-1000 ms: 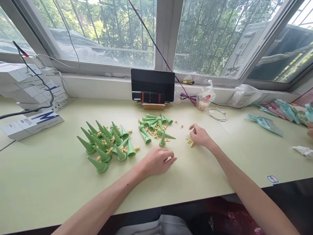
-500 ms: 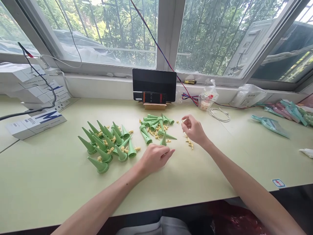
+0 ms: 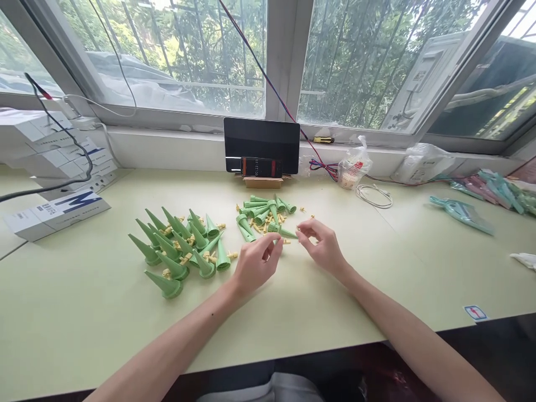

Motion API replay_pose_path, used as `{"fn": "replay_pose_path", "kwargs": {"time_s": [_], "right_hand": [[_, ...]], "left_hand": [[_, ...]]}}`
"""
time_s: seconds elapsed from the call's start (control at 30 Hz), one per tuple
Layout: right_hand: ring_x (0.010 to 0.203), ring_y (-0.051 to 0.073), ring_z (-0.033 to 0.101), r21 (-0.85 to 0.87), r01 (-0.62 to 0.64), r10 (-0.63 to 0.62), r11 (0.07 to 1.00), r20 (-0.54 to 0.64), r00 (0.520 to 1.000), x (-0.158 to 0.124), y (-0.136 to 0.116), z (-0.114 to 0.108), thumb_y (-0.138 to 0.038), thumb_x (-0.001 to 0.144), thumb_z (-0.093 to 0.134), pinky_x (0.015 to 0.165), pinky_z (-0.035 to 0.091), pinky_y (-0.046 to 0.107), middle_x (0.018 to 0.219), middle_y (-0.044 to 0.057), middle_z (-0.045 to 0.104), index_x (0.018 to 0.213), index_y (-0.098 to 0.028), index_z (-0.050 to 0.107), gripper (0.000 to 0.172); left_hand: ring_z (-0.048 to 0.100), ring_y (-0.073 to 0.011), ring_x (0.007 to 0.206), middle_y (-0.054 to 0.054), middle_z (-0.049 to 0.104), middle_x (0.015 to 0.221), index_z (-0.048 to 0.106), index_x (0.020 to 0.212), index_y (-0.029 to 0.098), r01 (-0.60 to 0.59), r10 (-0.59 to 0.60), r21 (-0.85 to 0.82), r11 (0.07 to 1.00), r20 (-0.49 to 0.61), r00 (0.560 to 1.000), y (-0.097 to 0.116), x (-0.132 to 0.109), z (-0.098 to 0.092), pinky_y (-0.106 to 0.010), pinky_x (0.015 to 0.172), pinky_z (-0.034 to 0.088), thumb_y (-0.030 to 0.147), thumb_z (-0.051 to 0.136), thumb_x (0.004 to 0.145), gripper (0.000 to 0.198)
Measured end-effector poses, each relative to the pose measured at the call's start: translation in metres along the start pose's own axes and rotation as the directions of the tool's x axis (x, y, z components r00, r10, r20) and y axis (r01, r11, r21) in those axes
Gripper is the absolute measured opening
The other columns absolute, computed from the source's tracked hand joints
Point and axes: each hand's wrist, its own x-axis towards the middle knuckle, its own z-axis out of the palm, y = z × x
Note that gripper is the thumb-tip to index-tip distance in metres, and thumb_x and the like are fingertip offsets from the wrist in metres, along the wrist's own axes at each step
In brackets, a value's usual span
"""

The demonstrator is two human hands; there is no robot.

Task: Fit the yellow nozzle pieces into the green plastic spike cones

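My left hand (image 3: 257, 261) is closed in a pinch just in front of the middle pile, its fingertips meeting near a green plastic spike (image 3: 288, 232) that lies on its side. What it pinches is hidden behind the fingers. Opposite it, my right hand (image 3: 322, 245) is also pinched, thumb and forefinger close to that spike's pointed end; anything between them is too small to make out. The pile holds several green spikes (image 3: 246, 228) and small yellow valves (image 3: 258, 220). To the left stands a group of green spikes (image 3: 170, 287), with yellow valves (image 3: 233, 255) among them.
A phone (image 3: 262, 167) showing a timer leans against a dark tablet (image 3: 262, 142) at the back. White boxes (image 3: 58, 212) are at the left. A bagged item (image 3: 354, 167), a coiled white cable (image 3: 374, 195) and a teal pouch (image 3: 460, 215) lie toward the right.
My right hand has come left and slightly nearer to me, toward my left hand. My left hand has risen a little and shifted left. The view has moved slightly.
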Motion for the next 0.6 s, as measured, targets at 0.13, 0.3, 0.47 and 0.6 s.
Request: {"fn": "replay_pose_path", "kwargs": {"time_s": [0.13,0.3,0.47,0.6], "right_hand": [[0.072,0.015,0.061,0.002,0.089,-0.089,0.996,0.085,0.992,-0.0048,-0.0102,0.0046,-0.025,0.093,0.058,0.071,0.055,0.031,0.088,0.005,0.062,0.094,-0.020,0.065,0.009],[0.072,0.016,0.060,0.031,0.122,-0.125,0.992,0.134,0.983,-0.0080,-0.0112,0.0072,-0.028,0.094,0.058,0.069,0.054,0.032,0.091,0.006,0.062,0.096,-0.022,0.068,0.011],[0.076,0.018,0.062,0.090,0.030,-0.044,0.996,0.160,0.986,-0.0091,-0.0130,0.0069,-0.035,0.093,0.060,0.073,0.055,0.036,0.093,0.007,0.063,0.097,-0.024,0.069,0.015],[0.068,0.016,0.062,0.309,-0.156,0.097,0.938,0.198,0.975,-0.0088,-0.0126,0.0071,-0.038,0.090,0.065,0.064,0.054,0.034,0.084,0.004,0.064,0.094,-0.022,0.068,0.017]], "left_hand": [[0.034,-0.0053,0.042,0.009,0.045,0.051,0.061,0.086,0.018,0.026,-0.025,-0.008,1.000,0.033,0.999,0.0007,-0.0006,0.0005,-0.018,0.045,0.032,0.023,0.056,0.094,0.010],[0.034,-0.0068,0.044,0.008,0.043,0.051,0.062,0.086,0.019,0.096,-0.094,-0.015,0.995,0.123,0.988,0.0003,-0.0017,0.0005,-0.019,0.047,0.033,0.030,0.053,0.096,0.018],[0.040,-0.0075,0.048,0.005,0.054,0.058,0.062,0.083,0.018,0.095,-0.089,-0.023,0.995,0.198,0.976,-0.0005,-0.0031,0.0009,-0.020,0.050,0.034,0.026,0.047,0.099,0.023],[0.045,-0.0076,0.051,0.003,0.059,0.062,0.061,0.080,0.018,0.085,-0.075,-0.041,0.996,0.203,0.976,0.0011,-0.0034,0.0002,-0.020,0.053,0.035,0.023,0.047,0.098,0.023]]}}
